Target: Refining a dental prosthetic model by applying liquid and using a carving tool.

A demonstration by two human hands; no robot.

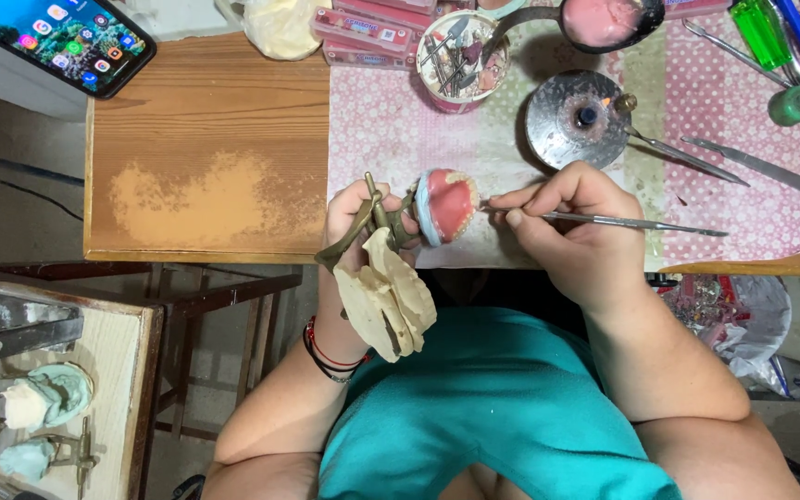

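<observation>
Here, a pink patterned cloth partly covers the wooden table.

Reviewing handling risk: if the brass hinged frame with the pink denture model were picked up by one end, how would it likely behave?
The brass frame looks rigid metal, probably heavy for its size. Plaster hangs off one end and the denture model off the other, so it may swing at the hinge. The left hand grips it mid-frame; plaster likely chips if dropped.

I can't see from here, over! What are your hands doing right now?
Left hand grips brass articulator with pink denture model. Right hand holds metal carving tool, tip at the denture. Nothing in between.
</observation>
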